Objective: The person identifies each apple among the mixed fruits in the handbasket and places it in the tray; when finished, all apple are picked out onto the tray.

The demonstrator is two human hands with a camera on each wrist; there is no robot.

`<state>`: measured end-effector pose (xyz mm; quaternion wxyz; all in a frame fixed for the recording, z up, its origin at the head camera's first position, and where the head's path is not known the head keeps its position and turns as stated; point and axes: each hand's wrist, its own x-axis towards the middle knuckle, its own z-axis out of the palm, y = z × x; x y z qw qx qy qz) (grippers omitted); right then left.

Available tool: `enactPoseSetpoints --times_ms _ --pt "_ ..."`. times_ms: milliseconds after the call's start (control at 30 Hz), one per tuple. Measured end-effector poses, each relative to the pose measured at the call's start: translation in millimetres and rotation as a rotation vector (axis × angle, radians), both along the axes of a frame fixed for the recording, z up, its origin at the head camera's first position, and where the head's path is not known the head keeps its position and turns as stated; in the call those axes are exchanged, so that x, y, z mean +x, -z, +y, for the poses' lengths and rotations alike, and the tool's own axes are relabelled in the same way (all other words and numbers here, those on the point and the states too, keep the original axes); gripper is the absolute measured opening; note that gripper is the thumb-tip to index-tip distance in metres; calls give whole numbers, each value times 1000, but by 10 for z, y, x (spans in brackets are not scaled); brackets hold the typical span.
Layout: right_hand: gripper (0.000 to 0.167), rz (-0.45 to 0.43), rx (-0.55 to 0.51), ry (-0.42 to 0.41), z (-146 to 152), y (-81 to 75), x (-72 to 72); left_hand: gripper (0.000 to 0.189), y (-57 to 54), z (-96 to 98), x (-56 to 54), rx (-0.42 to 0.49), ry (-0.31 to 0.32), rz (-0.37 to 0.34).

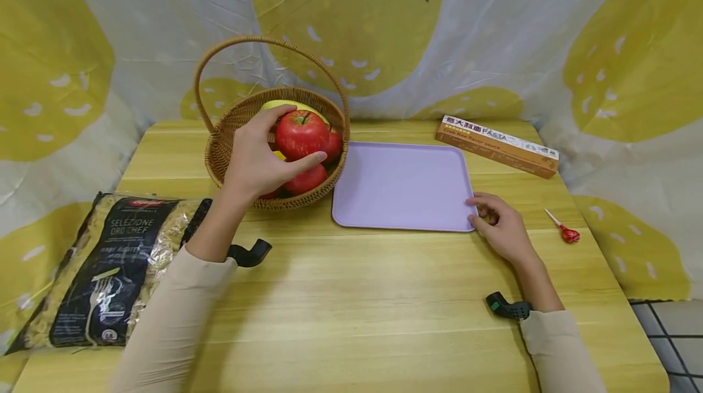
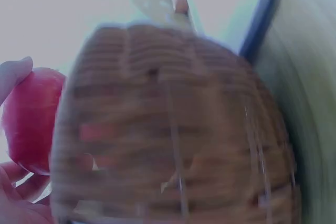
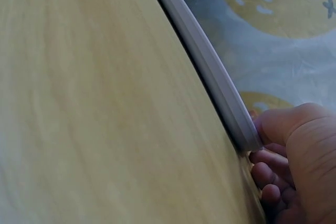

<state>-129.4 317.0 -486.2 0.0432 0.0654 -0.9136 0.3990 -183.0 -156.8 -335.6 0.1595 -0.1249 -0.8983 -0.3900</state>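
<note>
Above the wicker basket [image 1: 280,201], my left hand [image 1: 255,158] grips a red apple [image 1: 302,135] between thumb and fingers. The same apple [image 2: 32,121] shows at the left edge of the left wrist view, beside the blurred basket wall [image 2: 173,129]. More apples [image 1: 307,179] and a yellow-green fruit [image 1: 285,104], partly hidden, lie inside the basket. My right hand [image 1: 502,225] pinches the lilac tray [image 1: 403,185] near its front right corner. In the right wrist view, thumb and fingers meet at the tray's rim [image 3: 210,66].
At the left lies a bag of pasta [image 1: 115,265], partly behind my left forearm. An orange and white pasta box [image 1: 497,144] rests at the back right. A red lollipop [image 1: 568,233] lies right of my right hand. Patterned cloth [image 1: 351,27] hangs behind the wooden table [image 1: 362,307].
</note>
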Motion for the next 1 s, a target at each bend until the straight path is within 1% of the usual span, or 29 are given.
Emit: enactPoseSetpoints --times_ms 200,333,500,600,700,833,900,1000 --pt "30 -12 -8 -3 -6 2 7 83 46 239 1 57 82 0" --pt "29 -8 -6 -3 -1 15 6 83 69 432 6 73 138 -13" --pt "29 17 2 -2 22 39 -5 83 102 754 26 99 193 -67" --pt "29 29 -1 -1 24 43 -6 82 146 962 23 103 211 -72" --pt "29 32 1 -1 18 45 0 82 244 1141 -3 90 232 -60" --pt "30 38 3 9 26 36 8 86 423 1339 -40 54 229 -100" --pt "30 45 4 18 31 32 7 87 523 1417 -74 55 210 -139" --pt "30 50 9 25 34 36 2 86 669 1502 -158 90 166 -194"
